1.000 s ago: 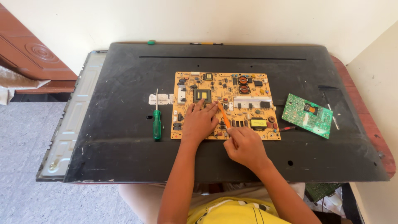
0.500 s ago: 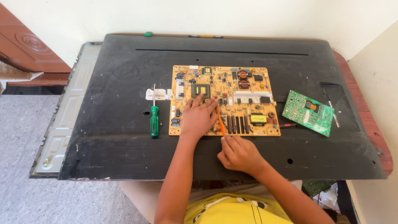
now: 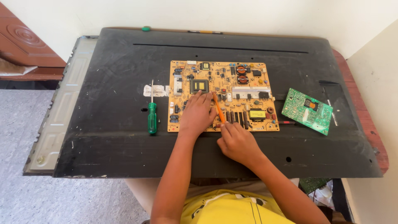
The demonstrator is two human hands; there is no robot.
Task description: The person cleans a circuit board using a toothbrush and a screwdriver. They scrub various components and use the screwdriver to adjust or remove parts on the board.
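I log my left hand [image 3: 198, 113] flat, fingers spread, on the yellow circuit board [image 3: 222, 95] mid-panel, my right hand [image 3: 237, 142] grasping an orange tool [image 3: 218, 108] tipped onto it; a slip could gouge nearby parts.

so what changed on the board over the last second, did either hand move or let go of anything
The right hand drew back toward the board's near edge, keeping hold of the slim orange tool, whose tip stays on the yellow circuit board. The left hand remains flat on that board. The green-handled screwdriver and small green circuit board lie where they were.
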